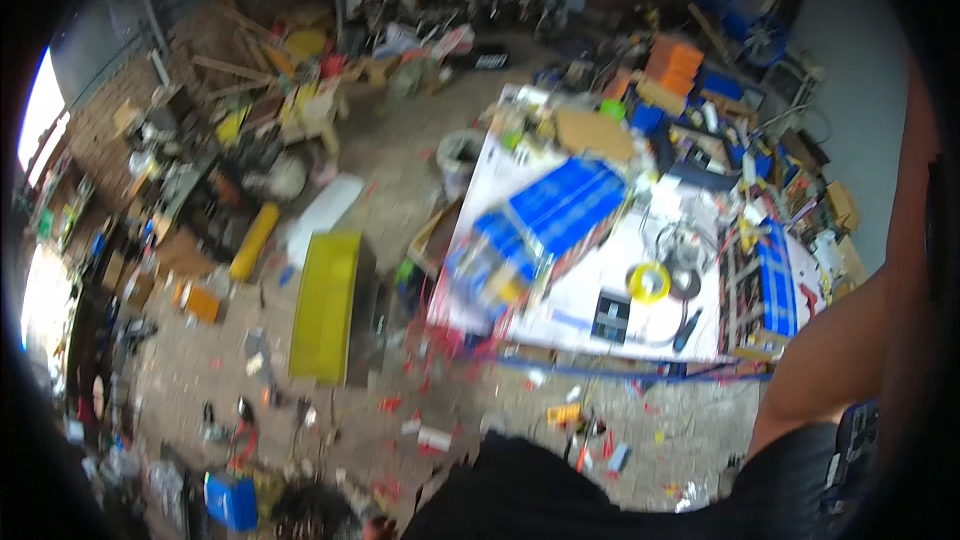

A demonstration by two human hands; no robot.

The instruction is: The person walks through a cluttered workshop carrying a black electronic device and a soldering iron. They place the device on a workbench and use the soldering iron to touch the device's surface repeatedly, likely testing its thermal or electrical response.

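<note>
Along the right edge a bare, bent right arm (840, 350) shows, raised beside the view, its hand outside the picture. My left hand is not in view. Ahead of me, a white-topped table (560, 315) carries a large blue-wrapped block (570, 205), blurred by motion. A second blue-wrapped block (777, 280) lies at the table's right, close to the arm. Between them are a yellow tape roll (649, 282), a flat black panel (611, 316) and a dark-handled tool (687, 330). No hand touches these things.
A yellow open-topped bin (325, 305) stands left of the table, with a yellow cylinder (254, 243) beyond it. Red scraps and small parts litter the floor (400, 460). Orange boxes (672, 65) are stacked at the back. A blue box (231, 502) sits lower left.
</note>
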